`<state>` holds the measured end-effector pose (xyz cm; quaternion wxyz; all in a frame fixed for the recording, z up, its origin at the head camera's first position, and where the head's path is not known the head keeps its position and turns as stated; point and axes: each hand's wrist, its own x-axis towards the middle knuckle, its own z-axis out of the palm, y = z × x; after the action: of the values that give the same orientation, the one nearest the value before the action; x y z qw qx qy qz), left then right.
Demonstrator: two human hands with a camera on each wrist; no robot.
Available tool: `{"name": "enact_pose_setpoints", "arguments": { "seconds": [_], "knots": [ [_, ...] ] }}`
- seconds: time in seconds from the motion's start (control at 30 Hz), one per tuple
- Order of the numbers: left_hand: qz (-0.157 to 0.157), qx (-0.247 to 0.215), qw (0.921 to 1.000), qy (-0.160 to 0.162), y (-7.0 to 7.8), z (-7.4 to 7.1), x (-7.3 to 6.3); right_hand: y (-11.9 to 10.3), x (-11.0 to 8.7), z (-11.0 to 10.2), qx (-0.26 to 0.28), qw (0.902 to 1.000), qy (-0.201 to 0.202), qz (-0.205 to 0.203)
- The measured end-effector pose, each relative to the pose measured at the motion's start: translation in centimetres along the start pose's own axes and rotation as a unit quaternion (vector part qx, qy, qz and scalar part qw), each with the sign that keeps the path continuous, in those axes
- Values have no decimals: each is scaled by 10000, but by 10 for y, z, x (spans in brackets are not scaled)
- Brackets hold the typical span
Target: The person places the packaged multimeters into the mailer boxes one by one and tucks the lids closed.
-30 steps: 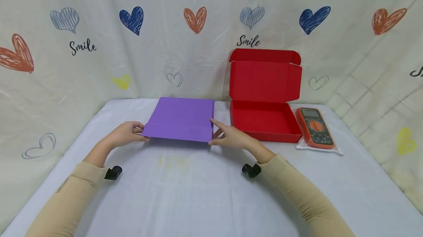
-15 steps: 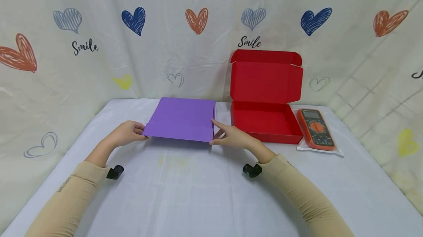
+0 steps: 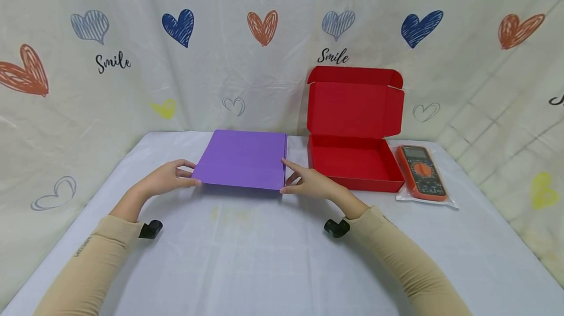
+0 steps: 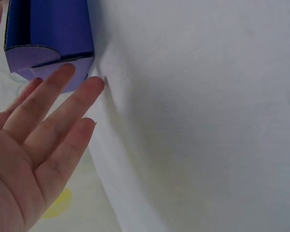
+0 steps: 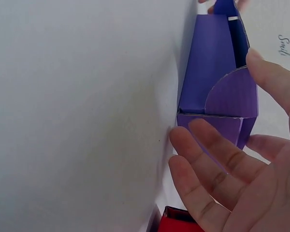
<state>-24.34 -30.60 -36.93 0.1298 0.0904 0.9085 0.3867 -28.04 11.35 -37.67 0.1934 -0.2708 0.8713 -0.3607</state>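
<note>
A purple cardboard mailer box lies at the back of the table, its lid lowered and the front side still gaping in the wrist views. My left hand is at the box's front left corner, thumb by the lid's front edge, fingers extended along the side. At the opposite corner, my right hand touches the lid's right edge with the index finger, the thumb at the front corner. In the right wrist view the thumb meets the lid by a rounded side flap, while the other fingers extend beside the end wall.
Right of the purple box stands a red cardboard box with its lid raised. An orange and black multimeter in a clear bag lies beyond it. A patterned curtain hangs behind the white-covered table.
My left hand's fingers have spread a little, and its thumb has shifted slightly right along the lid's front edge. The right hand and the purple box look nearly unchanged.
</note>
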Motion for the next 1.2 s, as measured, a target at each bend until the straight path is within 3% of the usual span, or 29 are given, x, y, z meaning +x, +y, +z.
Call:
{"name": "enact_pose_setpoints", "arguments": {
  "seconds": [0.23, 0.7, 0.87, 1.0, 1.2],
  "knots": [
    [82, -495, 9986, -137, -3, -3, 8, 0, 4, 4, 30, 9998, 162, -102],
    [223, -298, 9992, -148, -3, 3, 35, -1, 14, 12, -160, 9986, 478, -170],
    [341, 54, 9992, -212, 2, 9, 45, -4, 26, 14, -164, 9983, 535, -154],
    [304, 343, 9987, -216, 3, 12, 51, -6, 35, 14, -59, 9989, 456, -69],
    [309, 376, 9986, -201, 1, 14, 56, -9, 44, 11, -61, 9996, 135, 251]
  ]
}}
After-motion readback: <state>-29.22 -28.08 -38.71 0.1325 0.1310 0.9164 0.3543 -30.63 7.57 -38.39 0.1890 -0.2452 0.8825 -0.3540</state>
